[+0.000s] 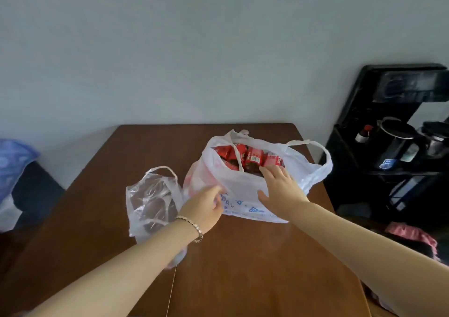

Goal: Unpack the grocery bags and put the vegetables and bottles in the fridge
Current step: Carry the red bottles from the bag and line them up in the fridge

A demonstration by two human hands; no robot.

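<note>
A white bag (pixel 244 189) stands open toward the far right of the table (pixel 243 268), filled with red packs (pixel 252 157). The left hand (pixel 206 206), a bracelet (pixel 194 227) at its wrist, has its fingers curled and pinches the bag's near wall. The right hand (pixel 279 188) lies spread on the same wall with straight fingers, its tips at the rim beside the packs, holding nothing. A clear bag (pixel 150 200) sits just left of the white one. A black dispenser (pixel 379 171) stands right of the table.
</note>
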